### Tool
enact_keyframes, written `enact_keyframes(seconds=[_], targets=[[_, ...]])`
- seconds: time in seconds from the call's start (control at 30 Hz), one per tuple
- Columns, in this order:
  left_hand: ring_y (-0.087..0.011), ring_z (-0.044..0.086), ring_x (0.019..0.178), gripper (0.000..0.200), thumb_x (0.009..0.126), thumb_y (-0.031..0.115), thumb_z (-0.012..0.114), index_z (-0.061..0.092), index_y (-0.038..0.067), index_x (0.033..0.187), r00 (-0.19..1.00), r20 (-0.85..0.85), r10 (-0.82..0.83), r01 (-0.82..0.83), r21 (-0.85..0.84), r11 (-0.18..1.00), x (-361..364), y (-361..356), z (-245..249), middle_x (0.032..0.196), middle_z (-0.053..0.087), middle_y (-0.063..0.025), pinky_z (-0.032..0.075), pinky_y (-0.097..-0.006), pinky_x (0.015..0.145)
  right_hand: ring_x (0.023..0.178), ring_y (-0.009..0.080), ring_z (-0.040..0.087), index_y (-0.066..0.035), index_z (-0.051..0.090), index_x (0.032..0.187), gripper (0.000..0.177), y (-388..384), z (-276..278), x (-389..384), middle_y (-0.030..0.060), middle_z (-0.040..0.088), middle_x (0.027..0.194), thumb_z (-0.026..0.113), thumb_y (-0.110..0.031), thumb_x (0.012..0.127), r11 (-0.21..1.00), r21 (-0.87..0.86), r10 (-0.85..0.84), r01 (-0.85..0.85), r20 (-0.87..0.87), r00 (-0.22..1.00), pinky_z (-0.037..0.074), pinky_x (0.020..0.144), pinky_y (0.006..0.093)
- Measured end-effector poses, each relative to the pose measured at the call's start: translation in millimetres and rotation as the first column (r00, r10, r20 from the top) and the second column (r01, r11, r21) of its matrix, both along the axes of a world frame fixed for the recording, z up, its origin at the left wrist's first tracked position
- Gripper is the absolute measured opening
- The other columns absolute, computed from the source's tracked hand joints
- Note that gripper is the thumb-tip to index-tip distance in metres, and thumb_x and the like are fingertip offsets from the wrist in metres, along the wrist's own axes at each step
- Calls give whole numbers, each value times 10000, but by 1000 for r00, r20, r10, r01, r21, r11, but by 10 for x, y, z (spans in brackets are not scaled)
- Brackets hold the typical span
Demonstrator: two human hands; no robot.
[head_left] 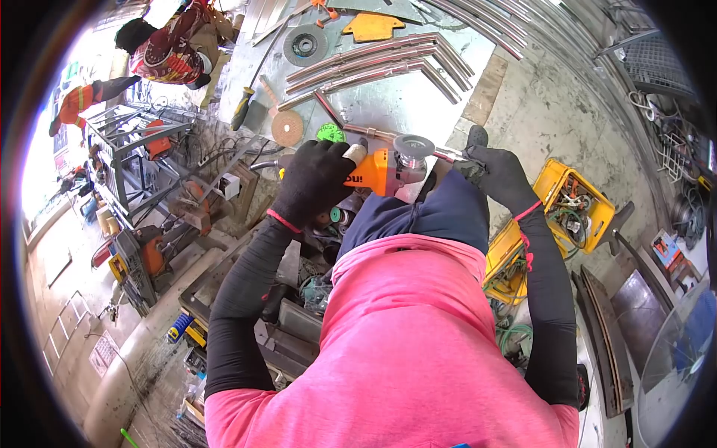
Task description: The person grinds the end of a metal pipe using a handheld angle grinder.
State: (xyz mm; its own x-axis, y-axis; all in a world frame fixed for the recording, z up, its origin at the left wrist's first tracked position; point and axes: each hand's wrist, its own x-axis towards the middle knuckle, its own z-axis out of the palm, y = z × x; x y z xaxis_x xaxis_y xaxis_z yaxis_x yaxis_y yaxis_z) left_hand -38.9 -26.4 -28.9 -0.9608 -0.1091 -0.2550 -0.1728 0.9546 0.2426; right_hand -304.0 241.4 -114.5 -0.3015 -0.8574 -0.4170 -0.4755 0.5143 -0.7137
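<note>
An orange angle grinder is in my left hand, which wears a black glove and wraps round the tool's body. The grinder's round grey disc faces up, overlapping a bent shiny metal tube in this view. My right hand, also in a black glove, grips the right end of that tube with the thumb pointing up. Beyond my left hand lie a bright green disc and a tan disc on the metal worktop.
Several bent tubes lie across the worktop, near a yellow arrow-shaped piece and a dark disc. A yellow crate of cables stands at my right. Another person bends over at the far left, beside a metal frame.
</note>
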Motion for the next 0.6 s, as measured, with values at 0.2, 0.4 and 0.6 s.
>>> enact_keyframes(seconds=[0.2,0.4,0.6], targets=[[-316,714,969,578,788,250,856,710,113,1330,1000,22,-4,4,-11,1000,-5,20,16,1103,735,-89,560,-460,822,862,427,758,-125,782,1067,335,55,-116,38,190,774,911,754,-448,985,989,-150,-15,6,-59,998,602,753,505],[-348,736,917,616,778,254,871,712,104,1354,970,30,242,-243,30,970,35,127,120,998,743,-138,566,-480,791,979,364,796,-52,789,1221,350,18,-36,52,206,805,1052,830,-151,888,999,32,-6,7,-30,1000,610,859,415],[-401,770,925,766,753,292,954,678,60,1428,855,-14,519,-502,235,833,355,471,222,1051,777,-203,608,-450,790,886,416,760,-86,771,1108,405,81,-64,360,184,778,939,812,-460,958,973,-181,-159,146,-59,985,592,771,486]])
